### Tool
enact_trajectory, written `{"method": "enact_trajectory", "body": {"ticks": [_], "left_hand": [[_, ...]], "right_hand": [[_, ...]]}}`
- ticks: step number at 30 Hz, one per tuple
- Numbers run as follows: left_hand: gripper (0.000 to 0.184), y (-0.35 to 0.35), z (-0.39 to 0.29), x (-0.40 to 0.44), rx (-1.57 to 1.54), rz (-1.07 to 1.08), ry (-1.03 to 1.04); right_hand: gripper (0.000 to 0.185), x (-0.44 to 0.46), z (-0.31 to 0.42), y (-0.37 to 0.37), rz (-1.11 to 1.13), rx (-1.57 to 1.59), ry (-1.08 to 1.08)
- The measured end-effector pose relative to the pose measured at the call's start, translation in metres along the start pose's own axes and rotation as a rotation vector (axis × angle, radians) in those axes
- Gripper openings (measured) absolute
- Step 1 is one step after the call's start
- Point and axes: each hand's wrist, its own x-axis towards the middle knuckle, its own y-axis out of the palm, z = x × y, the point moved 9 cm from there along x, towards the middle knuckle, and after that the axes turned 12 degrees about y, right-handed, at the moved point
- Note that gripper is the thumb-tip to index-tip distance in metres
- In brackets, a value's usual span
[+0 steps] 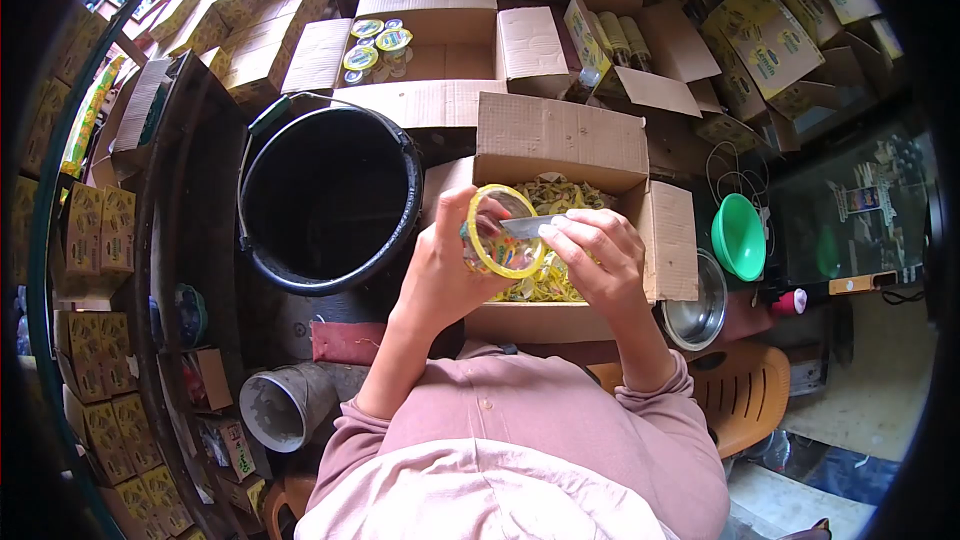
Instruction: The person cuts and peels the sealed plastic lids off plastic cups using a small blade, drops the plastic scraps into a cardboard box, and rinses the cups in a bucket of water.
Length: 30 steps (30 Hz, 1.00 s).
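Note:
My left hand [432, 275] is wrapped round a clear plastic cup [515, 258] with a yellow rim, its mouth tipped towards me. My right hand [608, 258] pinches a flat grey blade [520, 227], which lies across the cup's mouth near the rim. Whether the blade touches the rim I cannot tell. Below both hands stands an open cardboard box [562, 135] holding many thin yellow scraps [560, 288]. The handle end of the blade is hidden by my fingers.
A black bucket [330, 280] stands left of the box. Behind is an open carton [425, 100] with several lidded cups [394, 39]. A green bowl [738, 237] and a metal basin [697, 305] sit at the right. A grey bucket [285, 405] lies tilted at lower left.

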Motion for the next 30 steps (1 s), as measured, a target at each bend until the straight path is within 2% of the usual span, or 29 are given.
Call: {"method": "enact_trajectory", "body": {"ticks": [16, 25, 30], "left_hand": [[0.073, 0.002, -0.005, 0.001, 0.022, -0.004, 0.044], [0.076, 0.001, -0.005, -0.002, 0.189, 0.017, 0.065], [0.076, 0.001, -0.006, 0.001, -0.02, -0.016, -0.007]], "right_hand": [[0.02, 0.001, 0.001, -0.005, 0.008, 0.018, -0.023], [0.02, 0.001, 0.002, -0.008, -0.039, 0.029, -0.028], [0.02, -0.001, -0.003, -0.01, -0.077, 0.034, -0.013]]}}
